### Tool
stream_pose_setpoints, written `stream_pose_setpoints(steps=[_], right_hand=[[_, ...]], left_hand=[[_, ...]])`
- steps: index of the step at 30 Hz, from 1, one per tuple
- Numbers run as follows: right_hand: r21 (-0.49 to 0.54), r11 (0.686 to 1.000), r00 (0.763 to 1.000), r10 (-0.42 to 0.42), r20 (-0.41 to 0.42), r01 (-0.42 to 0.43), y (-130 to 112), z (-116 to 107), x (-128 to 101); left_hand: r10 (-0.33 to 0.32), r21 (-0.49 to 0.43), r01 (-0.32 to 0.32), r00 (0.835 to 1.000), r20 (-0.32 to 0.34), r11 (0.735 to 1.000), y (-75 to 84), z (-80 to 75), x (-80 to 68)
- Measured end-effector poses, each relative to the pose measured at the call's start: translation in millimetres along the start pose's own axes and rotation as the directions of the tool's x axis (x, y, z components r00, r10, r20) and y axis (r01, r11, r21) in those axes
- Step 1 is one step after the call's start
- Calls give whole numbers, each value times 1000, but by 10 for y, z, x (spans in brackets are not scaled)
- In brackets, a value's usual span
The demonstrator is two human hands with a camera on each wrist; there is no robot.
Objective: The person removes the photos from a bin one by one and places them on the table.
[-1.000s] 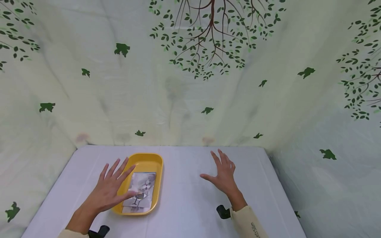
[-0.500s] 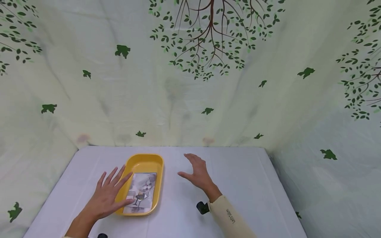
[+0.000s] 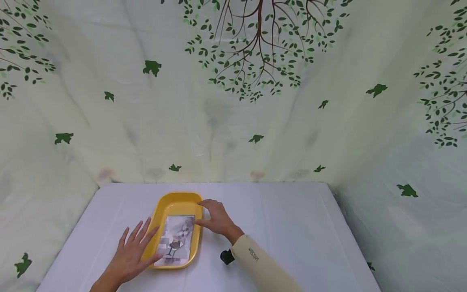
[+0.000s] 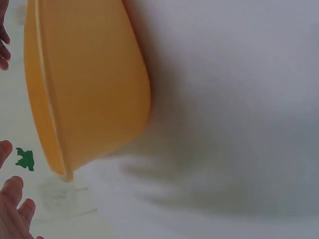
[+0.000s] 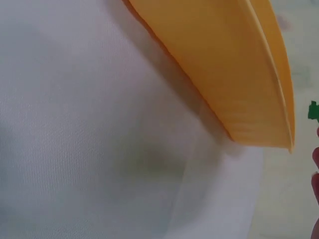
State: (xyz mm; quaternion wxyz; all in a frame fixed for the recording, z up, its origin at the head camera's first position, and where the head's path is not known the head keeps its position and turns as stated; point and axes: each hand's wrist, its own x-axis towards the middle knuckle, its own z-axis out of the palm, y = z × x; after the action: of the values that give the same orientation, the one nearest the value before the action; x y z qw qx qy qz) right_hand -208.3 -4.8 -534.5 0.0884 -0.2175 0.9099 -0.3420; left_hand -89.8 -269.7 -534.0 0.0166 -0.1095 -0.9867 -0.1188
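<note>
While one yellow tray stood on the one white table, two bare hands framed it, one to each side. The left hand was spread with its five digits apart, overlapping the tray's left side in the head view; it gripped nothing. The right hand was gently bent at the right rim, thumb and forefinger apart, with nothing grasped. Whether either hand touched the tray could not be told.

Inside the tray, in its nearer part, lay a printed card in greys and violets. A strip of print showed past its near edge, so there seemed to be two pieces, but the exact count could not be made out. One cream sleeve, with dark lettering, covered the right forearm, and one black device sat by that wrist. On the pale sheeting behind were three clusters of leafy branches.
</note>
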Motion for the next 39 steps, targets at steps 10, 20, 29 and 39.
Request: stream_pose_setpoints(steps=[10,20,29,39], right_hand=[[53,998,996,34,80,-38,-219,276,173],[166,977,990,128,56,-136,-421,593,265],[181,968,985,171,19,-171,-590,805,372],[302,902,939,339,-55,-308,-573,914,416]], left_hand=[[-81,-52,83,996,38,995,-108,277,-134],[-51,-40,51,999,-1,998,-210,399,-148],[-76,-13,76,996,41,997,-235,418,-118],[-88,-8,88,995,37,996,-222,421,-118]])
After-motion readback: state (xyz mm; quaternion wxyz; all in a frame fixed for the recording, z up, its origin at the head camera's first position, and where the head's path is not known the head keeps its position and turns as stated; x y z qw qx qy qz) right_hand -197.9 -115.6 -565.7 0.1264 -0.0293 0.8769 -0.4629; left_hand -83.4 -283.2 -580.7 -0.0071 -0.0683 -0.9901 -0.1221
